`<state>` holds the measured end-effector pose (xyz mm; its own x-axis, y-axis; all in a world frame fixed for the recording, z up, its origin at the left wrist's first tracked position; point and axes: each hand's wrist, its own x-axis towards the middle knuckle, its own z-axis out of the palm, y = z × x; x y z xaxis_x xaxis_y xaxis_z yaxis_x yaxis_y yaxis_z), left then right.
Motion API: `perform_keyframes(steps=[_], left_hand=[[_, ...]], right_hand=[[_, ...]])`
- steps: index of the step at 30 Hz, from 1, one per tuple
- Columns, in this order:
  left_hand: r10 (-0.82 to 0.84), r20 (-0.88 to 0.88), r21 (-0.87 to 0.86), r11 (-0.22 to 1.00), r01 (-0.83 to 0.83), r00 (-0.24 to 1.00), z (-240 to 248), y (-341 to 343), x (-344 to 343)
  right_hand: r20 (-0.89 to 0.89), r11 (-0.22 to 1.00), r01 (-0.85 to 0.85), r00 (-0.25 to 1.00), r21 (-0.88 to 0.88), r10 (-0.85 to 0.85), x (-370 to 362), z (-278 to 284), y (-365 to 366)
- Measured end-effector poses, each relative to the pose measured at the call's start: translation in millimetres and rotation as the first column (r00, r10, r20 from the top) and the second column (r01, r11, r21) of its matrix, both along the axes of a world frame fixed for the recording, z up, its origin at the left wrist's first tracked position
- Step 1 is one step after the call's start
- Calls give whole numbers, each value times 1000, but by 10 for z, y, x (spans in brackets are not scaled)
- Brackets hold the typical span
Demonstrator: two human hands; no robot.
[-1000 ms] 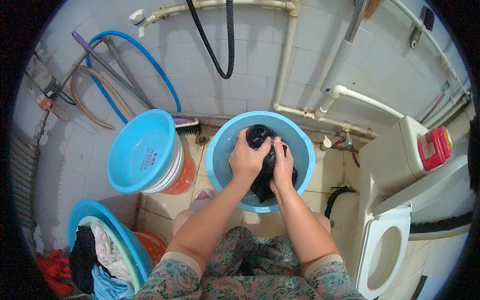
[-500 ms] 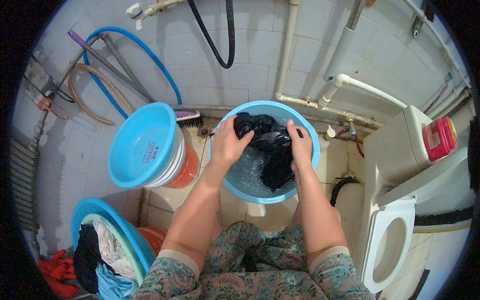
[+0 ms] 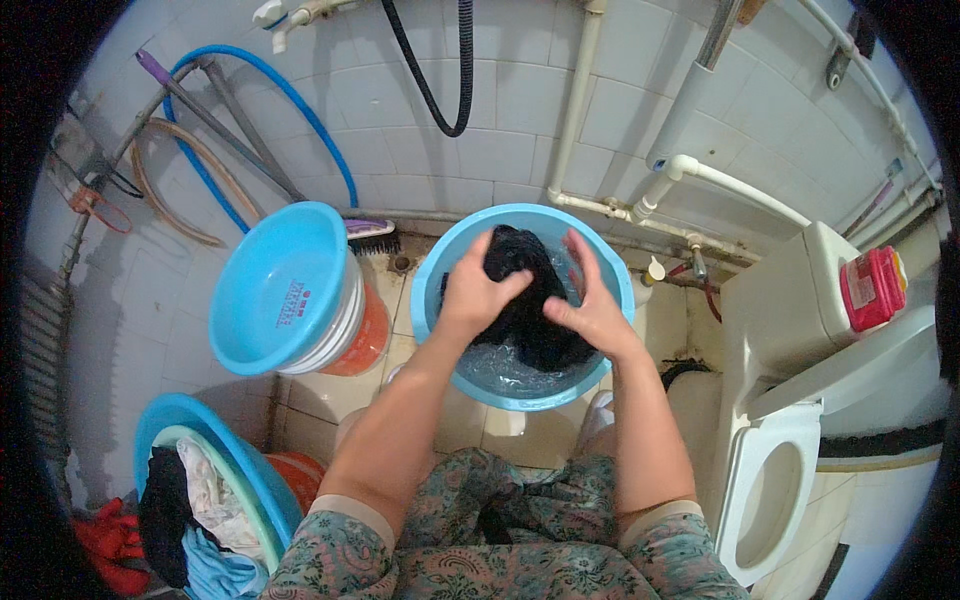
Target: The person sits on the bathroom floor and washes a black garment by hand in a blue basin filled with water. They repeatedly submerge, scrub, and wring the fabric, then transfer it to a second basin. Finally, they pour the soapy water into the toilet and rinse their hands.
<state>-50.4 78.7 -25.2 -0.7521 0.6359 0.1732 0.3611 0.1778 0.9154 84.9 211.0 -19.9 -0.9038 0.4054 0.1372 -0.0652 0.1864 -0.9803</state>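
Note:
A wet black cloth (image 3: 530, 325) lies bunched in the water of a light blue basin (image 3: 427, 300). It looks like a garment, though its kind is not clear. My left hand (image 3: 472, 295) is at its left side, thumb laid across the top and fingers along the edge, the cloth between them. On the other side, my right hand (image 3: 598, 308) is open with fingers spread; its thumb tip is at the cloth's edge and the other fingers stand over the water near the basin's far right rim.
To the left, a blue basin (image 3: 280, 290) sits on a white and orange bucket (image 3: 362, 335). Nearer, a tub (image 3: 160, 420) holds clothes (image 3: 215, 495); red gloves (image 3: 108, 540) lie beside it. A brush (image 3: 372, 238) lies by the wall. On the right stands a toilet (image 3: 735, 490).
The black cloth, held up between both hands before, now lies lower in a bunch. My right hand has let go and spread its fingers; my left hand has shifted slightly right.

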Motion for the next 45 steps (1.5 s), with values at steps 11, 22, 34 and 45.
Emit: perform_keyframes(steps=[11,22,34,45], left_hand=[[-634,468,690,697,194,616,569,-304,169],[-305,583,463,886,1,753,454,-470,-327],[214,-155,-362,896,-257,964,-884,-114,-742],[-251,-261,-872,476,-116,932,-1076,149,-79]], right_hand=[[153,904,-33,988,427,-36,-107,-777,-54],[-269,689,718,686,99,-676,32,-69,280],[373,778,105,833,619,-409,-59,-435,190],[501,678,-136,779,723,-378,-220,-1111,35]])
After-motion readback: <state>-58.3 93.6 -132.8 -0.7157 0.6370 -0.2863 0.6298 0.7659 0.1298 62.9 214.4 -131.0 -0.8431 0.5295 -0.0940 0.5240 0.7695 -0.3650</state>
